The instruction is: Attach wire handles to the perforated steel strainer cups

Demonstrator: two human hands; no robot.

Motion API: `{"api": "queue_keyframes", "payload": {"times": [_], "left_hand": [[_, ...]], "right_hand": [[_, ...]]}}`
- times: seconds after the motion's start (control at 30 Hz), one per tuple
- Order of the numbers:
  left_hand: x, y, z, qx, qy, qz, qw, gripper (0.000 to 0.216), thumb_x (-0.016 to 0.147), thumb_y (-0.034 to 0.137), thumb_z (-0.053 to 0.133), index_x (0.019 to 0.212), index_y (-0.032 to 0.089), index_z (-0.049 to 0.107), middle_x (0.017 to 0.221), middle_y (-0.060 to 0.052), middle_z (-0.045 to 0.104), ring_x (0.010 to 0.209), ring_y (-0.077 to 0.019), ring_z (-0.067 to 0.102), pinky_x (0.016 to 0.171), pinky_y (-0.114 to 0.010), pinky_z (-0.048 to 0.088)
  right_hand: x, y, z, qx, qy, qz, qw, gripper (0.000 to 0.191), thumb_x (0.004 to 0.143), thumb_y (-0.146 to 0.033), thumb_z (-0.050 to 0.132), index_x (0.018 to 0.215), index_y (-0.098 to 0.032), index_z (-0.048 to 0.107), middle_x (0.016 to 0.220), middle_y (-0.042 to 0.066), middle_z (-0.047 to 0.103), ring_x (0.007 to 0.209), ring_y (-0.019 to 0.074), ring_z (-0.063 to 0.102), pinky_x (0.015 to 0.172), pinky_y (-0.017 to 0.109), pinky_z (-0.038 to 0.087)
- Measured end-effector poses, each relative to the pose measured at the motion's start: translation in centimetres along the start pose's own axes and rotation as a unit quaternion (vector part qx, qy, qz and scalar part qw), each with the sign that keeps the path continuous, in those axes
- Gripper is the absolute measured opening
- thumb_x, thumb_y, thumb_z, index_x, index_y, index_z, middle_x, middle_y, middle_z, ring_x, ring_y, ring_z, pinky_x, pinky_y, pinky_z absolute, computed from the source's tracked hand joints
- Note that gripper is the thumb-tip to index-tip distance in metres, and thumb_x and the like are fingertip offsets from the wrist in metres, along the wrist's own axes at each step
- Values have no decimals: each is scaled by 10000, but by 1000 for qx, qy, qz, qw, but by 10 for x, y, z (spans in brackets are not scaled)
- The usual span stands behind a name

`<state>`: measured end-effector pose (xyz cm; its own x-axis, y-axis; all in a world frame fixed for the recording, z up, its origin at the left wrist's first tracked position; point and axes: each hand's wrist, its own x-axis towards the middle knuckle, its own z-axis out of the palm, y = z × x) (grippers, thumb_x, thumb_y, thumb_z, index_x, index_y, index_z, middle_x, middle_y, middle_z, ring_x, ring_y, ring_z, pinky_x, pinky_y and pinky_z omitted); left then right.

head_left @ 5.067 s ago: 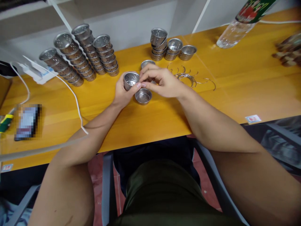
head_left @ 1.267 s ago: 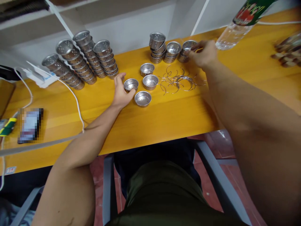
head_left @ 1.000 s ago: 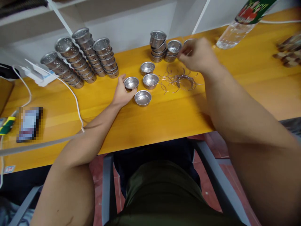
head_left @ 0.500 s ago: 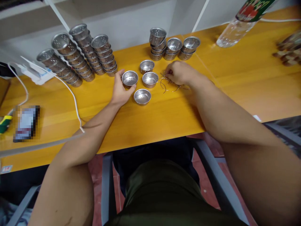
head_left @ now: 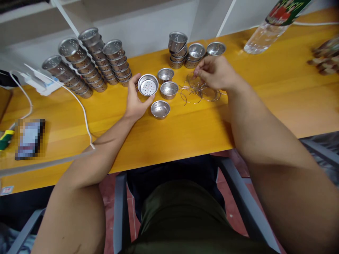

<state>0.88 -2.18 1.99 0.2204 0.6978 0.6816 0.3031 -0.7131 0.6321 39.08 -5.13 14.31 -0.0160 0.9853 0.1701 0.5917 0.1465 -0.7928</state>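
Observation:
My left hand [head_left: 134, 102] grips a small perforated metal cup [head_left: 147, 85] and holds it tilted, just off the yellow table [head_left: 172, 130]. My right hand [head_left: 215, 72] pinches a thin wire ring [head_left: 192, 80] lifted above a pile of wire rings [head_left: 205, 93]. Three loose metal cups lie between my hands: one at the back [head_left: 165, 74], one in the middle [head_left: 168, 89], one in front [head_left: 160, 108].
Tall leaning stacks of perforated cups [head_left: 87, 63] fill the back left. Shorter cup stacks [head_left: 194, 53] stand at the back centre. A plastic bottle [head_left: 267, 30] lies at the back right. A white cable [head_left: 82, 109] and a phone [head_left: 29, 137] lie at the left.
My left hand has raised and tilted its cup off the table. My right hand, after placing a cup on the back stacks, came to the wire pile and lifted a ring.

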Motion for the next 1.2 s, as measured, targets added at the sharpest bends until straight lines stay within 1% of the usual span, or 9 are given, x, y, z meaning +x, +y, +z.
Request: {"api": "queue_keyframes", "payload": {"times": [0.1,0.2,0.37,0.6,0.77,0.93,1.03,1.1,1.2], "left_hand": [[0,2,1,-1,-2,8,1000,1224,956,1135,868,1827,419,392,1895,-141,591,1804,-445,603,1546,-786,493],[0,9,-1,21,9,20,1000,1193,987,1127,842,1831,398,417,1881,-142,624,1771,-441,647,1484,-773,567],[0,21,-1,28,17,32,999,1098,1012,1106,841,1794,433,468,1808,-95,695,1642,-403,739,1326,-699,664],[1,20,1,17,21,35,999,1063,1011,1063,897,1776,464,465,1770,-95,698,1632,-402,733,1326,-705,663],[0,16,2,-2,15,20,1000,1119,972,1109,890,1769,445,470,1739,-103,720,1625,-409,753,1359,-733,670],[-1,13,2,-20,-10,-2,1000,1114,979,1102,880,1785,470,442,1766,-108,707,1709,-434,716,1433,-754,629],[-1,11,2,-22,-10,-3,1000,1136,991,1130,832,1797,434,435,1782,-129,680,1766,-446,676,1455,-730,607],[-1,9,2,-28,-15,-5,999,1147,993,1126,838,1810,434,427,1767,-127,685,1734,-432,694,1431,-709,632],[-2,5,2,-57,-28,-8,998,1170,941,1075,962,1811,515,415,1739,-69,712,1574,-380,763,1329,-692,701]], "right_hand": [[-4,-13,4,69,34,32,997,457,1285,56,616,1004,-299,556,976,55,915,607,150,604,701,359,509],[-4,-20,8,132,40,61,989,365,1375,-92,505,1114,-341,448,1048,54,944,642,186,705,756,391,575],[3,-7,20,142,26,62,988,286,1344,-382,705,1179,-355,473,935,-23,848,686,221,713,830,428,651],[2,-6,29,99,26,69,992,314,1292,-23,655,1163,-308,618,781,-68,719,634,200,576,819,404,617],[2,-6,31,174,9,89,981,416,1283,17,620,994,-282,631,882,3,788,760,211,758,1001,504,749],[6,3,29,245,11,34,969,432,963,162,805,970,-266,744,1023,28,881,1068,218,884,1271,511,731],[4,4,28,270,41,-7,962,348,1009,72,873,947,-258,783,992,52,882,988,231,881,1190,511,741],[3,3,27,255,38,-36,966,246,1050,-68,945,989,-264,811,1009,54,894,866,223,832,1007,469,743],[0,-4,30,201,8,-104,974,236,1057,-339,1067,1069,-260,844,959,43,871,690,180,655,722,393,591]]}}
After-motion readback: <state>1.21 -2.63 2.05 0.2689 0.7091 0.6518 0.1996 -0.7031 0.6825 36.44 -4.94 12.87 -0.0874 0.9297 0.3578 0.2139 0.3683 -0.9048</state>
